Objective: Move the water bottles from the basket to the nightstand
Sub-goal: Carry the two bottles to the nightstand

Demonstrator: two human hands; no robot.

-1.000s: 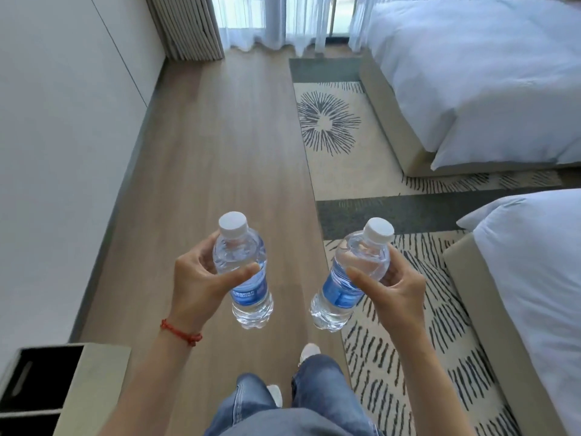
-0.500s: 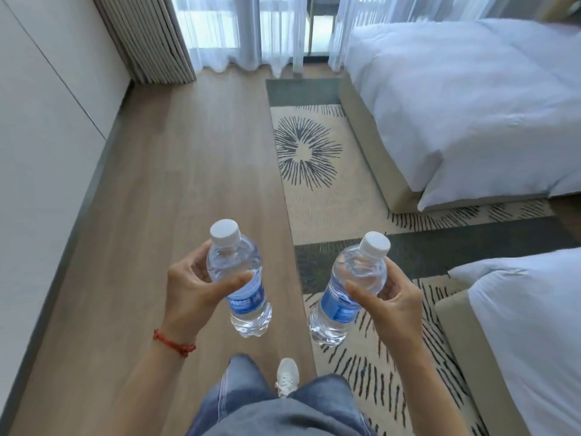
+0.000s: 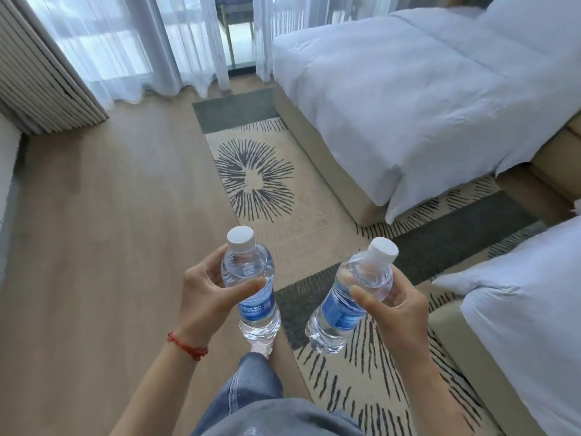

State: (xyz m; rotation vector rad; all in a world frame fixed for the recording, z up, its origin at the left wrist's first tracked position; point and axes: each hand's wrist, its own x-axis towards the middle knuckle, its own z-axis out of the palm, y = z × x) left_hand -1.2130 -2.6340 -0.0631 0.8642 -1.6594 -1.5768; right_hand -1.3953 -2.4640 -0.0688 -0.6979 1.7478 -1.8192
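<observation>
The left hand [image 3: 206, 297] grips a clear plastic water bottle with white cap and blue label [image 3: 251, 286]; the right hand [image 3: 399, 305] grips a matching, tilted bottle [image 3: 352, 298], above a wooden floor [image 3: 103, 231] and patterned beige rug [image 3: 301, 221].

The left hand [image 3: 209, 297] is covering part of the left bottle [image 3: 251, 284], and its label print [image 3: 255, 306] is reading too small to make out. The right hand [image 3: 396, 305] is hiding the far side of the right bottle [image 3: 347, 302]. Beyond the hands, the far bed [image 3: 408, 99] is running off the right edge; to their right, the near bed [image 3: 534, 313] is being cropped too. Below them, the shoe [image 3: 261, 348] is mostly hiding behind the left bottle.
</observation>
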